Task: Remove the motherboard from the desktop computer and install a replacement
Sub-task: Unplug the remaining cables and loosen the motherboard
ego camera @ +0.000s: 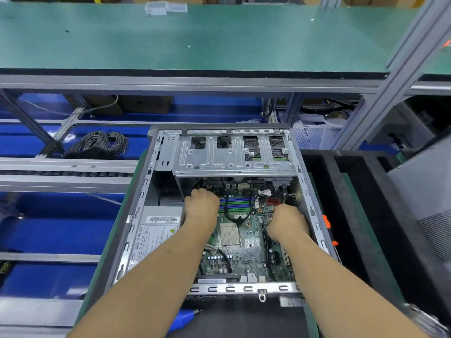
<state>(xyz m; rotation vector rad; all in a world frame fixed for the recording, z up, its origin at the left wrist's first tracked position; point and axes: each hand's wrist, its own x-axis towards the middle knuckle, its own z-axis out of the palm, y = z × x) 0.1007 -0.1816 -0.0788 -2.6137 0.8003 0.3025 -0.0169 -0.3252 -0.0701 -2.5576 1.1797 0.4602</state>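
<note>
Overhanging drive cage (234, 152), perhaps hiding motherboard (244, 240).

Both forearms and hands (201, 209) are bare, without sleeves or gloves.

The motherboard (240, 242) is seated in the open computer case (136, 215), with the power supply (156, 234) to its left, the drive cage (234, 152) behind, and a cable coil (98, 145) lying left of the case.
</note>
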